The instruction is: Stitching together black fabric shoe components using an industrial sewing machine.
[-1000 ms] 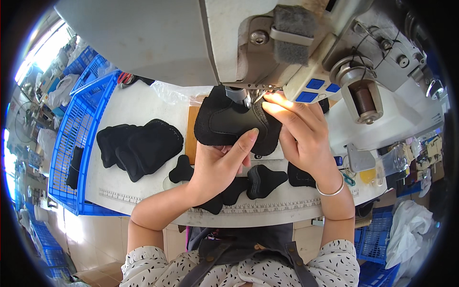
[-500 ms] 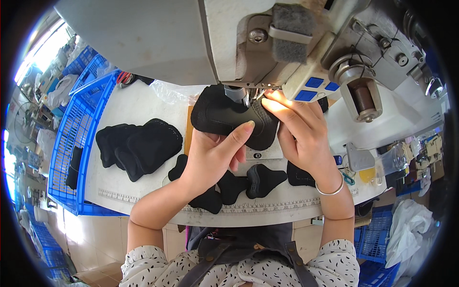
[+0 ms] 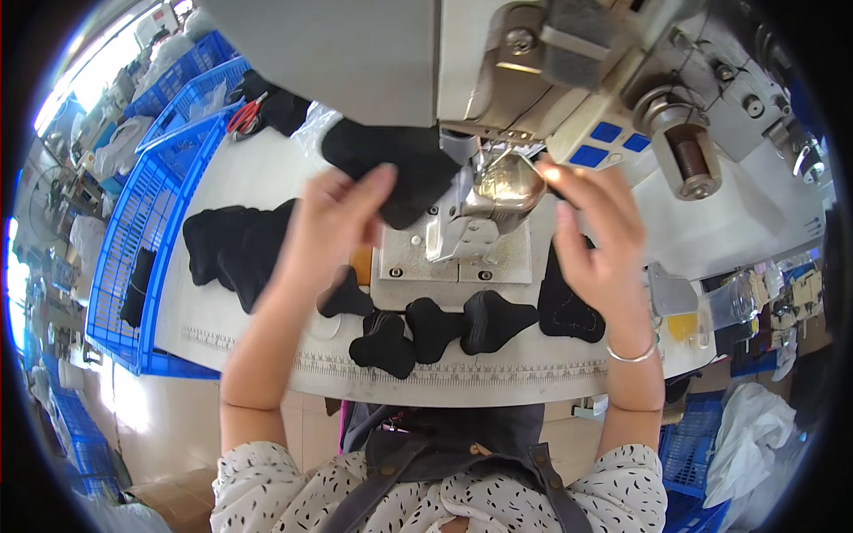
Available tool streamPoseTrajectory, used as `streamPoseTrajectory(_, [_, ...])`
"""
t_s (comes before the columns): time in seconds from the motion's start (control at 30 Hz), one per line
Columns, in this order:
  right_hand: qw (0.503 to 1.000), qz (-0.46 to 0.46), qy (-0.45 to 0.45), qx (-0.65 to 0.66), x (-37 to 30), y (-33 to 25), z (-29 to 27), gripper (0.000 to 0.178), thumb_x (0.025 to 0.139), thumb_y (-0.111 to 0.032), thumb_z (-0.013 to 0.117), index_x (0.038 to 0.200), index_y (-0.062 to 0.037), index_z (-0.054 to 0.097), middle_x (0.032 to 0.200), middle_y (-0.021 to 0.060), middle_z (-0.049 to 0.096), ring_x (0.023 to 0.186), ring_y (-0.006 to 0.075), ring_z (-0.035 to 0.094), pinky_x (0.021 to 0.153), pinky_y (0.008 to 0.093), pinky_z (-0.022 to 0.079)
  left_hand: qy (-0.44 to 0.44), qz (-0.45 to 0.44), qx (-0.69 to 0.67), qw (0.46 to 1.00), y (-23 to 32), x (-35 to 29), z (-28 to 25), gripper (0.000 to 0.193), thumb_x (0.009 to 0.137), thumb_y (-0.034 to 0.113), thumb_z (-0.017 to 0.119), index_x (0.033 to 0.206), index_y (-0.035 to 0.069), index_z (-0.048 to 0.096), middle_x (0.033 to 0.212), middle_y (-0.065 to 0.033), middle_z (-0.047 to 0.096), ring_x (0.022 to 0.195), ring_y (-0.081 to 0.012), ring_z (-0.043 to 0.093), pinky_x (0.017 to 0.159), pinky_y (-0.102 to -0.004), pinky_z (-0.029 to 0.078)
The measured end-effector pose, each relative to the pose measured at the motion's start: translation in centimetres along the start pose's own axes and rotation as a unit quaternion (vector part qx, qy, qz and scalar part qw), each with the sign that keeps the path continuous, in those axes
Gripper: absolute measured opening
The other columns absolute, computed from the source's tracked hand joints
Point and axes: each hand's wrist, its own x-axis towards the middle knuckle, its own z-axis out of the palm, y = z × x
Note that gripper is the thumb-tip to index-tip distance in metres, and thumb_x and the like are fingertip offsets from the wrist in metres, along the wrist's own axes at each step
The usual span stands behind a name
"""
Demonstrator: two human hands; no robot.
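My left hand [image 3: 342, 209] pinches a black padded fabric piece [image 3: 395, 173] between thumb and fingers. The piece hangs left of the sewing machine's needle area [image 3: 498, 186], apart from the machine's arm post. My right hand [image 3: 600, 226] is just right of the needle area, with its thumb and index finger apart and no fabric visibly held. Both hands are slightly blurred. Under my left forearm, partly hidden, lies a pile of larger black pieces [image 3: 235, 249]. Beneath my right hand lies a flat black piece with pale stitching [image 3: 571, 302].
Several small black padded pieces [image 3: 498, 322] lie in a row along the ruler strip [image 3: 444, 382] at the table's front edge. A blue plastic basket [image 3: 147, 258] stands at the left, with red-handled scissors [image 3: 244, 117] beside it. A brown thread bobbin [image 3: 684, 151] sits at the upper right.
The black piece has come out from under the needle and moved left in my left hand. My right hand has let go of it and shifted right. The metal arm post is now exposed.
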Motion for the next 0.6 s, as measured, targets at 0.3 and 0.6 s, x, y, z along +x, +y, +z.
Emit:
streamPoseTrajectory(0.3, [0.910, 0.323, -0.250, -0.068, -9.9, 1.5, -3.1, 0.028, 0.073, -0.009, 0.063, 0.098, 0.0012, 0.057, 0.085, 0.0130, 0.056, 0.080, 0.0294, 0.056, 0.069, 0.0338, 0.045, 0.093, -0.119, 0.396, 0.906, -7.5, -0.3, -17.9, 0.044, 0.082, 0.036, 0.060, 0.056, 0.002, 0.053, 0.046, -0.0041, 0.048, 0.037, -0.0093, 0.044, 0.035, -0.0233, 0.031])
streamPoseTrajectory(0.6, [0.880, 0.400, -0.200, -0.158, -13.4, 1.6, -1.5, 0.058, 0.065, -0.017, 0.074, 0.114, 0.0022, 0.049, 0.095, 0.0187, 0.052, 0.089, 0.0344, 0.053, 0.078, 0.0366, 0.043, -0.008, 0.092, 0.277, 0.956, -3.7, -4.2, -4.2, 0.016, 0.077, 0.013, 0.066, 0.074, -0.002, 0.061, 0.056, -0.0041, 0.053, 0.048, -0.0054, 0.044, 0.044, -0.0222, 0.035])
